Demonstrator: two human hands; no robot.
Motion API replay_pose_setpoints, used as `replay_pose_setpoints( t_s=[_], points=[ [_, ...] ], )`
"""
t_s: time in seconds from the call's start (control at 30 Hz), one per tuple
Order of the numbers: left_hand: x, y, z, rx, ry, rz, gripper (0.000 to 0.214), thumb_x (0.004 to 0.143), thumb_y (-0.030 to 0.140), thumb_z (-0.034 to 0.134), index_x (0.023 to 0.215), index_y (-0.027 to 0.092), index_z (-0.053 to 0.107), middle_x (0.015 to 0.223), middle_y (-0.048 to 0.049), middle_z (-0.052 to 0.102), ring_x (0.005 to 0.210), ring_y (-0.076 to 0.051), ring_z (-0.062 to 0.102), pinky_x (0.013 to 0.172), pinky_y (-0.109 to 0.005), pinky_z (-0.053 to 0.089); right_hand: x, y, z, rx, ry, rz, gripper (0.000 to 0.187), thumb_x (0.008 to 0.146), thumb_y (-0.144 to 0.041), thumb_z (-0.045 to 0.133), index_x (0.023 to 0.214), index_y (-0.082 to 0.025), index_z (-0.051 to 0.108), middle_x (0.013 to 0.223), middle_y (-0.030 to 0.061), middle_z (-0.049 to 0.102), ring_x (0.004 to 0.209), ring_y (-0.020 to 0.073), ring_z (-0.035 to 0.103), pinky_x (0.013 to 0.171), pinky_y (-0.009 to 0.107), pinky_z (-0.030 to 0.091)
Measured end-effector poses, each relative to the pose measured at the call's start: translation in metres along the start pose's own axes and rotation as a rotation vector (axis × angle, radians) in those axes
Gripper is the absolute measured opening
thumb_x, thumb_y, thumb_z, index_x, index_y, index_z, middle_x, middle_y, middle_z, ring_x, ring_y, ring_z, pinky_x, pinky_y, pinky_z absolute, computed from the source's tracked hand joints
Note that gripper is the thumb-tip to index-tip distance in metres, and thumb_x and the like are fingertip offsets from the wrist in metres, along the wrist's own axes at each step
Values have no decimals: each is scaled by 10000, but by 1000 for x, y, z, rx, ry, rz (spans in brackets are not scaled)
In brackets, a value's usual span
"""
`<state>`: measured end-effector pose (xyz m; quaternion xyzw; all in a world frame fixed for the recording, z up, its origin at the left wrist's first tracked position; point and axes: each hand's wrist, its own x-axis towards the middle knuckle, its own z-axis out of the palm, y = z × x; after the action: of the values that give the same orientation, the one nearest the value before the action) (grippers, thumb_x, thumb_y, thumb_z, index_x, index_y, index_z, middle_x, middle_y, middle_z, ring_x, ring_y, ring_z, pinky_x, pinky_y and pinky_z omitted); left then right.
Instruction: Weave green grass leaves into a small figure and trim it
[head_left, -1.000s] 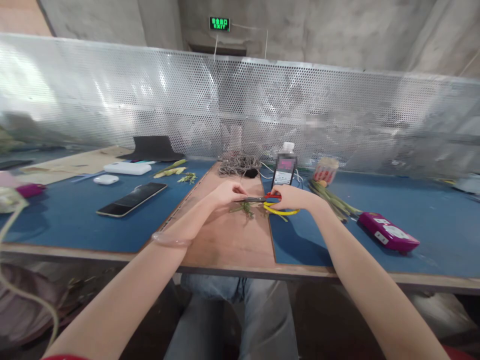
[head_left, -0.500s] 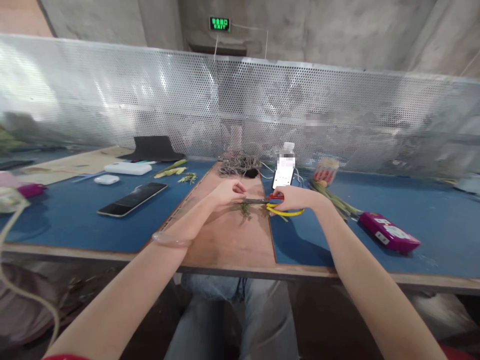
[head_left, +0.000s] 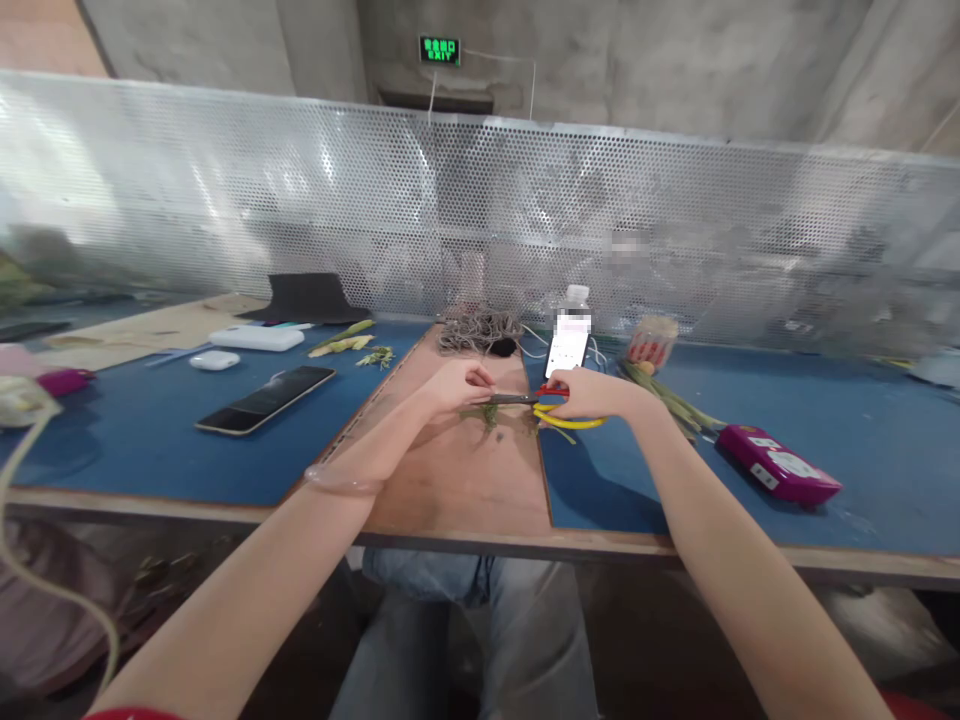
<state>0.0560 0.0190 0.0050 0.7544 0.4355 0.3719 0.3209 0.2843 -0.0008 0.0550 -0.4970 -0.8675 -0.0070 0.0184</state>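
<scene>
My right hand point(head_left: 581, 392) grips scissors point(head_left: 515, 399) with dark blades and red and yellow handles. The blades point left and their tips reach the fingers of my left hand point(head_left: 459, 384). Those fingers are closed in a pinch on a small green plant sprig point(head_left: 490, 413), whose leaves show just below the blades; the stem inside the fingers is mostly hidden. A small dark scrap point(head_left: 500, 437) lies on the brown board point(head_left: 450, 480) beneath. A thin green stem piece point(head_left: 564, 437) shows under the yellow handle.
Grey yarn point(head_left: 480, 332) lies behind my hands, near a bottle point(head_left: 577, 296) with a lit phone point(head_left: 566, 352) against it. To the right are long stems point(head_left: 675, 402), a jar point(head_left: 652, 342) and a magenta box point(head_left: 778, 465). Leftward lie a dark phone point(head_left: 266, 398), white case point(head_left: 214, 359) and yellowish plant pieces point(head_left: 341, 345).
The greenery below the blades looks smaller, and a small scrap now lies on the board under it. The scissor handles have shifted slightly; both hands stay almost in place.
</scene>
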Motion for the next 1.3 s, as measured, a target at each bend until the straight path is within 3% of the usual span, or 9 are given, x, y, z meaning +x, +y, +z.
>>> replay_pose_setpoints(
  t_s=[0.43,1.3],
  points=[
    [1,-2,1,-78,-27,72,165,618,196,610,760,115,590,767,-75,652,723,-161,608,702,-304,472,11,10,17,8,86,-60,436,602,-484,574,917,-184,550,834,71,582,675,164,522,572,244,378],
    [3,-3,0,-66,-46,79,208,608,248,640,761,122,577,773,-81,657,734,-177,614,693,-316,474,9,5,19,29,78,-46,457,604,-520,547,930,-200,523,805,73,520,709,184,488,601,265,381]
  ],
)
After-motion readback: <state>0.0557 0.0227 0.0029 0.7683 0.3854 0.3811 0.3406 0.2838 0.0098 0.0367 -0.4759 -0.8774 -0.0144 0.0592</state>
